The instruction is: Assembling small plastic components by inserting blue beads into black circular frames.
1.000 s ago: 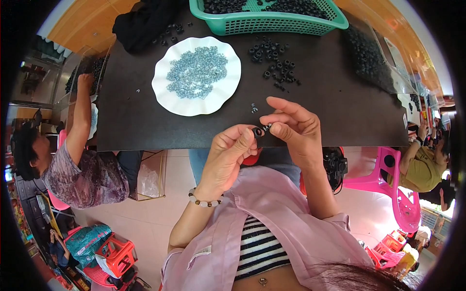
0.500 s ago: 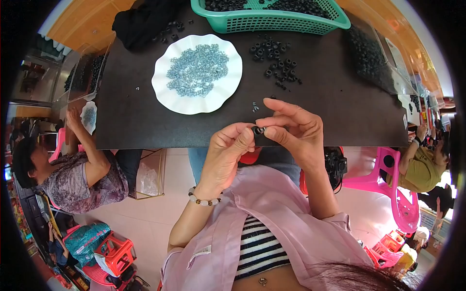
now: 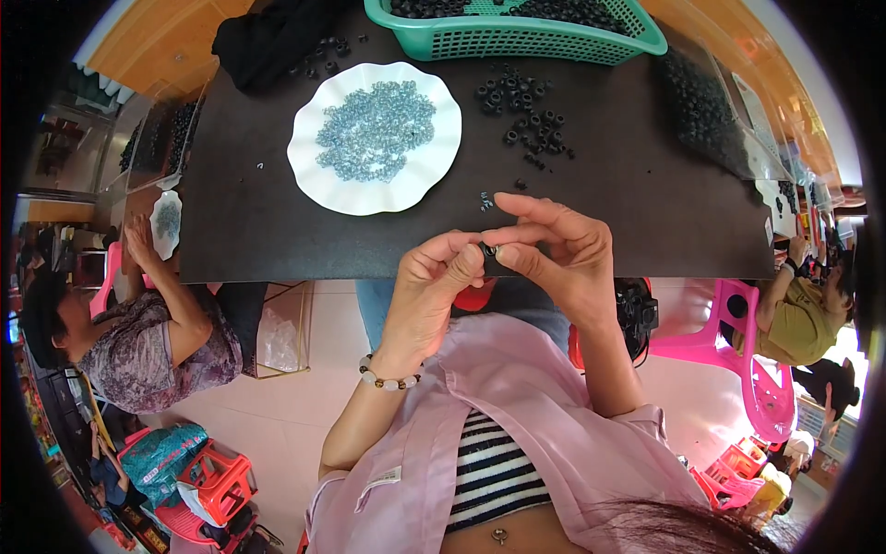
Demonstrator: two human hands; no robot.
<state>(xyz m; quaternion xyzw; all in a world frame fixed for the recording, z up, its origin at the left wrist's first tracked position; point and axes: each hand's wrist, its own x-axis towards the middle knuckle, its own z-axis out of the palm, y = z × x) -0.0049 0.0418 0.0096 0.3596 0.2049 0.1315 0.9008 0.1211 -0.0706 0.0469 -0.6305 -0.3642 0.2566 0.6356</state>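
Above the table's near edge, my two hands meet at a small black ring-shaped piece. Thumb and forefinger of my left hand pinch it from the left. My right hand closes on its right side with thumb and forefinger, the other fingers raised; anything smaller between those tips is hidden. Just beyond them lie a few tiny clear pieces and a black piece. Left of these, a white wavy-edged plate bears a heap of small clear bluish pieces.
Several loose black pieces lie right of the plate. A green basket of black pieces stands at the far edge, a black cloth at far left. A clear container of black pieces is at right. People sit at both sides.
My right fingertips have moved in closer against the black piece, covering more of it. My left hand has stayed nearly still.
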